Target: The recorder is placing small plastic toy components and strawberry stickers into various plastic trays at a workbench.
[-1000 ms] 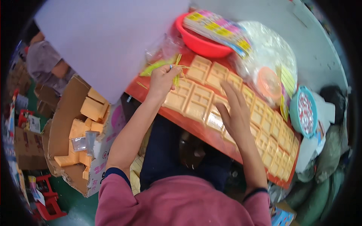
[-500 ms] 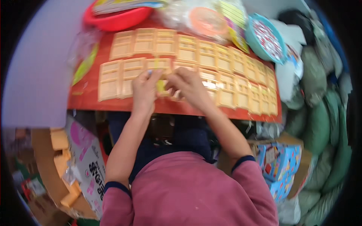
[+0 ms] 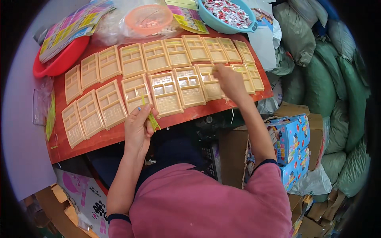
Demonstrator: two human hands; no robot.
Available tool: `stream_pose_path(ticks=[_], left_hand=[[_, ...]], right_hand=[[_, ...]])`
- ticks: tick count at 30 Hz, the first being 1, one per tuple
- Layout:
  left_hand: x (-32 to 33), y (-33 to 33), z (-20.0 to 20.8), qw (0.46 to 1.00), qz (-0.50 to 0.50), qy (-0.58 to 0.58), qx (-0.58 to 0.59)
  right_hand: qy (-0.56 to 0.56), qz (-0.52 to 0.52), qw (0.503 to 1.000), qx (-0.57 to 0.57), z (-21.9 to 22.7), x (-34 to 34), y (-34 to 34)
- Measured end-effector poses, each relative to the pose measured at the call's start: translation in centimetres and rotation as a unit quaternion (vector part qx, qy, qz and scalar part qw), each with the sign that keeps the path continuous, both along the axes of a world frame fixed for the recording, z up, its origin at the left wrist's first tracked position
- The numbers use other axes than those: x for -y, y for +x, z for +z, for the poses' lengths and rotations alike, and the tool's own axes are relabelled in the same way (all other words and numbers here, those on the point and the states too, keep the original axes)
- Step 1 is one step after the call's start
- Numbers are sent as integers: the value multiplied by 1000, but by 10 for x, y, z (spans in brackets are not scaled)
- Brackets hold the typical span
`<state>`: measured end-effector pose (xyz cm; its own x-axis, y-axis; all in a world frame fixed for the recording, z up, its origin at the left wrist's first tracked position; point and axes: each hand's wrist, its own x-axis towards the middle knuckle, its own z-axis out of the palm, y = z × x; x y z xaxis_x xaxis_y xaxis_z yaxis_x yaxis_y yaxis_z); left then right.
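Note:
My left hand (image 3: 137, 127) is closed around a bunch of thin yellow-green strips (image 3: 152, 120), in front of the near row of trays. A small blue bit shows by its thumb. Farther right, my right hand (image 3: 231, 82) has its fingers pinched together over a beige compartment tray (image 3: 209, 85) in the near row. Whatever those fingertips hold is too small or hidden to name. Two rows of such trays cover the red table (image 3: 131, 137). Some far-row trays, such as one tray (image 3: 133, 63), show yellow-green in their small upper compartments.
Behind the trays stand a red basin (image 3: 63, 61) under printed sheets (image 3: 73, 25), an orange bowl (image 3: 149, 20) and a blue basin (image 3: 226, 24) of small wrapped packets. Blue printed boxes (image 3: 291, 139) fill a carton at right. Green sacks (image 3: 329, 79) are piled beyond.
My hands were close together over the trays; now the right has moved away to the right, and the left stays with the strips. The whole view has also shifted and turned.

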<state>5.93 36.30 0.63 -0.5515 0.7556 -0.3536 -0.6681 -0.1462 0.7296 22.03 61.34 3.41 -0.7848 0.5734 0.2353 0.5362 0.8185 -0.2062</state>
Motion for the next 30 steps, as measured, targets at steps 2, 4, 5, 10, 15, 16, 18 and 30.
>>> stream_pose_path(ticks=[2, 4, 5, 10, 15, 16, 18, 30], left_hand=[[0, 4, 2, 1000, -6, 0, -4], [3, 6, 4, 1000, -9, -3, -9], [4, 8, 4, 999, -26, -13, -27], [19, 8, 9, 995, -51, -49, -66], [30, 11, 7, 1000, -8, -24, 0], [30, 11, 8, 1000, -3, -25, 0], [30, 10, 10, 998, -18, -3, 54], [37, 11, 2, 996, -76, -37, 16]], right_hand=[[40, 15, 999, -2, -4, -28, 9], [107, 44, 993, -2, -13, -45, 8], [104, 48, 993, -3, -16, -51, 2], [137, 131, 982, 18, -30, -58, -14], [-21, 114, 986, -116, -23, -33, -27], [-35, 116, 985, -123, -24, -26, -34], [-50, 120, 983, -129, -26, -13, -46], [-389, 169, 897, -121, -11, 70, -72]])
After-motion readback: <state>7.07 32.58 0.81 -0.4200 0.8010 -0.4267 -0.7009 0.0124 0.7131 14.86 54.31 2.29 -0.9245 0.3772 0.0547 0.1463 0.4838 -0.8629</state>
